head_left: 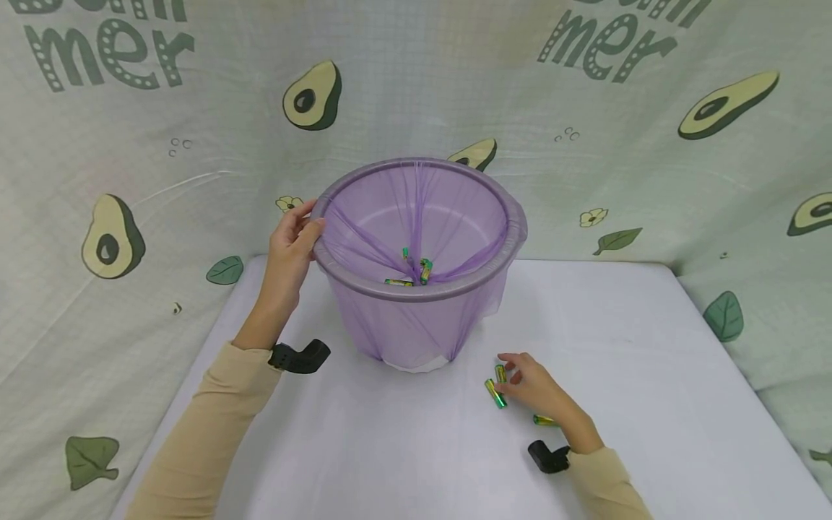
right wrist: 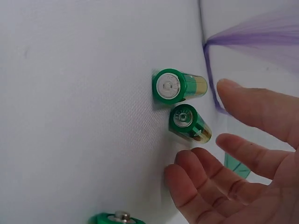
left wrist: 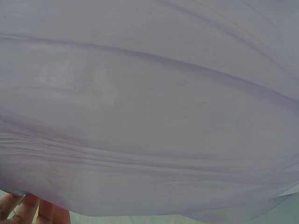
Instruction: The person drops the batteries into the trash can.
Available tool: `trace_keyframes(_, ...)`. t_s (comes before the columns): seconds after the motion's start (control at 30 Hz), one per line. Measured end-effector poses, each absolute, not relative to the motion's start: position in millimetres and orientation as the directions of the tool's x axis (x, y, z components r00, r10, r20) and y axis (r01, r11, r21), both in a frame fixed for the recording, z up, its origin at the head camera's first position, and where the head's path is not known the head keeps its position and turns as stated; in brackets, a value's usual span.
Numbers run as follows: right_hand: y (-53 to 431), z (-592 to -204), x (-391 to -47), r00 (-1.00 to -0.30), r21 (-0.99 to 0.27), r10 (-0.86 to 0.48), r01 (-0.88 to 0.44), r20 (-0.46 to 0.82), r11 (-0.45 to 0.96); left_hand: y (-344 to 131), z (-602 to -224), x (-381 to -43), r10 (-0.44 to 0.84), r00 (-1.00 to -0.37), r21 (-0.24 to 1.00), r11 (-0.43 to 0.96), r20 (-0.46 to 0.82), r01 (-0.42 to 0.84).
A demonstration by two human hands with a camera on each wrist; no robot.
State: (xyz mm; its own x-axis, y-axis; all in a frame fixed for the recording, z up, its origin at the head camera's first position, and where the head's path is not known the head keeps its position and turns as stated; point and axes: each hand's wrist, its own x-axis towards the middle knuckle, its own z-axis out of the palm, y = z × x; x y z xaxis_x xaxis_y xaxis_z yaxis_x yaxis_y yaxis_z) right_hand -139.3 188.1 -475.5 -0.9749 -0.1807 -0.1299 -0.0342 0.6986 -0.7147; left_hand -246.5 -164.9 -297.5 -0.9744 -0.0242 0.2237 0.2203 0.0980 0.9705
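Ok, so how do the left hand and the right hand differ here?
The left hand grips the rim of the purple bin, while the right hand holds nothing, its fingers apart beside two batteries. The left hand is up at rim height; the right hand is low, near the tabletop. Both are bare, with beige sleeves and a black device at each wrist.
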Motion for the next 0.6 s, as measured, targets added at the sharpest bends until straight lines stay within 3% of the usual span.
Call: trace_keyframes(0.6,179.7,-482.3,-145.5,-0.981,-0.658,-0.048,0.089,-0.188,0.748,-164.9,-297.3,-245.8,-0.02,-0.976,0.973,0.087,0.217,0.215)
